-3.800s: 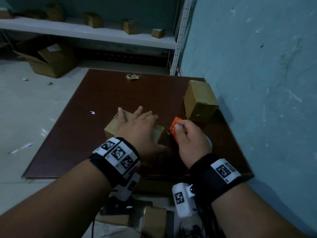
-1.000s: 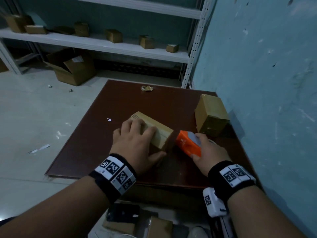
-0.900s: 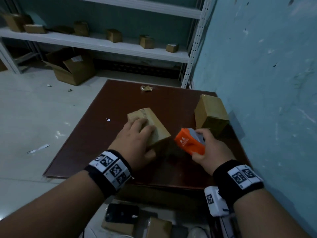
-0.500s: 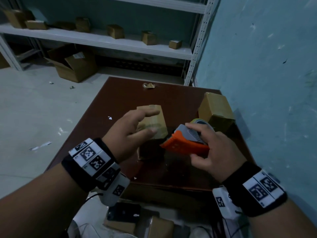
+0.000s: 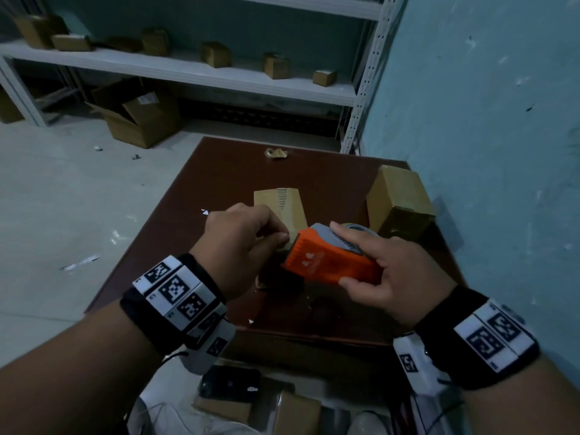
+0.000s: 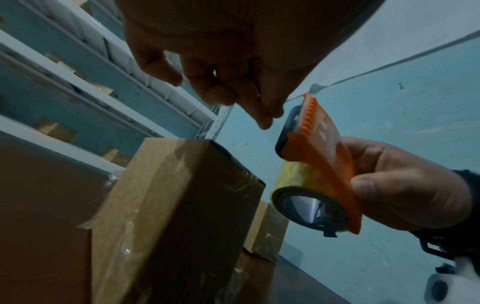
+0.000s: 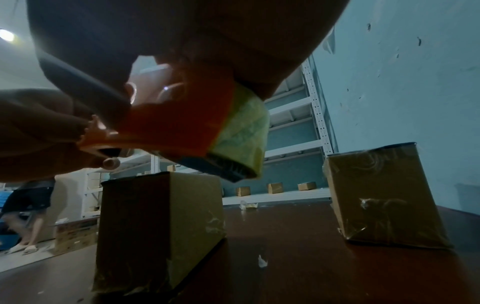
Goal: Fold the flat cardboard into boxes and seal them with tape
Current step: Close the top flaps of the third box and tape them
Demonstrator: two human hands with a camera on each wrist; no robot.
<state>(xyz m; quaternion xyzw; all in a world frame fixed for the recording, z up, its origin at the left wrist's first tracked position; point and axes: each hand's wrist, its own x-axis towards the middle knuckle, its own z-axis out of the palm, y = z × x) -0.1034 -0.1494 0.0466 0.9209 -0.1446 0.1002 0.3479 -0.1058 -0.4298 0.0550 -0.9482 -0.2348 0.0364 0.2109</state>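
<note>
A taped brown box (image 5: 279,202) (image 6: 182,195) (image 7: 155,226) stands upright on the dark brown table (image 5: 219,183), free of both hands. My right hand (image 5: 345,254) grips an orange tape dispenser (image 5: 314,262) (image 6: 319,144) in the air just above and in front of the box. Its yellowish tape roll (image 6: 298,181) (image 7: 241,127) hangs beneath. My left hand (image 5: 282,238) (image 6: 265,117) has curled fingers. They pinch at the dispenser's toothed front edge, where the tape end sits. The clear tape itself hardly shows.
A second sealed box (image 5: 398,196) (image 7: 384,195) stands by the blue wall (image 5: 486,152) on the right. A crumpled tape scrap (image 5: 276,153) lies at the table's far edge. Small boxes line the white shelf (image 5: 188,70); an open carton (image 5: 138,117) sits on the floor. A person (image 7: 26,205) stands far left.
The box has been turned from lying flat to upright. My left hand let go of it and came to the dispenser's front edge. My right hand lifted the dispenser off the table.
</note>
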